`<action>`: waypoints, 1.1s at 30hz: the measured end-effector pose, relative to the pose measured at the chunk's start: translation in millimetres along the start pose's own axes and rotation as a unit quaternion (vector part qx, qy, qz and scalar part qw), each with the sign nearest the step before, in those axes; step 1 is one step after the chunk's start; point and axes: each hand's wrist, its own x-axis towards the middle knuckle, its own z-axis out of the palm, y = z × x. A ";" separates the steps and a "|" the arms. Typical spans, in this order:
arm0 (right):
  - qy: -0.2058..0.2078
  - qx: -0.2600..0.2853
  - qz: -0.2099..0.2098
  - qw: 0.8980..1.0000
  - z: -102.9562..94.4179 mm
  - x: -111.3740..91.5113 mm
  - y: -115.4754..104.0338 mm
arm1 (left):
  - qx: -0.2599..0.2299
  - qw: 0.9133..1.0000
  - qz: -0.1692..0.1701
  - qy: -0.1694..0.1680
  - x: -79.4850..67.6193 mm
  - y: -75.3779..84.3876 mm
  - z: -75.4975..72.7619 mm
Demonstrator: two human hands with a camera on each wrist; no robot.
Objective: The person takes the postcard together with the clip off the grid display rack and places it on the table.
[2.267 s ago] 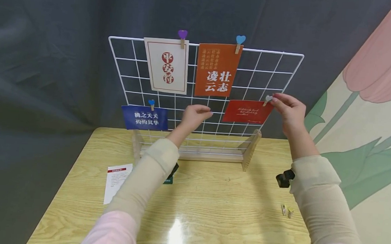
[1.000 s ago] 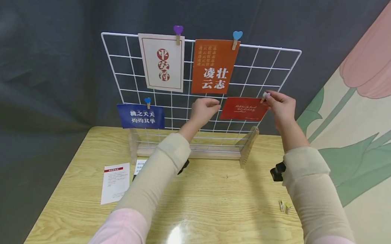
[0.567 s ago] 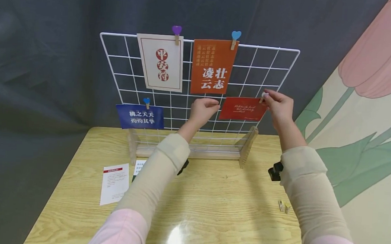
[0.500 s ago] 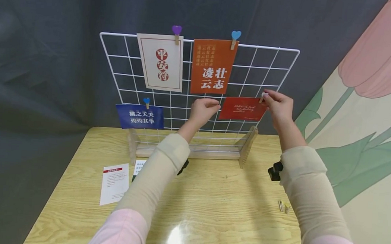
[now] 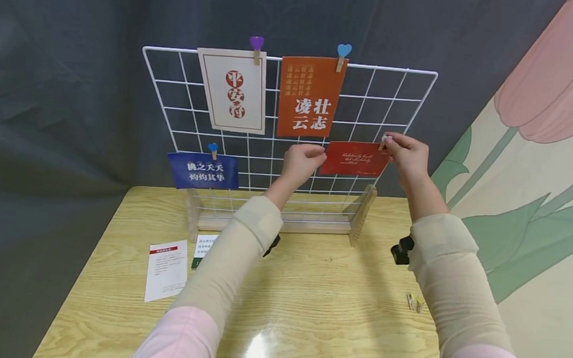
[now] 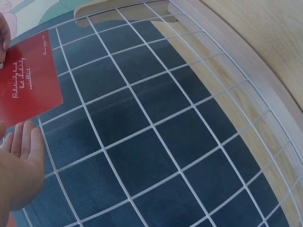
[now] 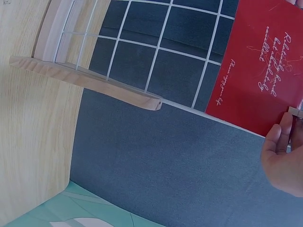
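Note:
A red card (image 5: 354,160) with white script hangs at the lower right of a white wire grid (image 5: 370,96). At its upper right corner, my right hand (image 5: 412,156) pinches a small wooden clothespin with a pale heart; the right wrist view shows that clothespin (image 7: 295,112) at the card's edge. My left hand (image 5: 299,162) is by the card's left edge, fingertips right at it. In the left wrist view the fingers (image 6: 24,142) of that hand look fairly straight, and the thumb is mostly cut off by the frame.
Heart clothespins hold a white card (image 5: 230,90), an orange card (image 5: 307,109) and a blue card (image 5: 203,171) on the grid. A wooden base (image 5: 313,227) supports it. White paper (image 5: 166,273), a partly hidden card (image 5: 206,244) and two small clothespins (image 5: 414,302) lie on the table.
My left hand has moved right, up to the red card's left edge. My right hand stays at the clothespin, its fingertips now covering more of the heart. The head view has shifted slightly.

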 end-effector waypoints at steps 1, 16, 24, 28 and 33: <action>0.000 0.004 0.002 1.000 0.1 0.0 -0.2 | -0.001 1.000 0.000 0.002 0.5 0.2 0.6; 0.030 0.061 -0.001 0.998 7.1 -1.4 0.5 | 0.019 1.000 0.007 0.005 4.6 5.4 8.6; 0.062 0.097 -0.032 0.993 12.5 -1.4 3.6 | 0.029 0.999 -0.004 0.016 4.2 5.1 12.5; 0.082 0.101 -0.039 0.991 13.9 -0.8 4.8 | 0.039 0.999 0.001 0.020 4.6 5.5 13.5; 0.102 0.094 -0.037 0.990 15.2 -0.8 4.5 | 0.042 0.999 0.007 0.023 3.7 6.7 13.8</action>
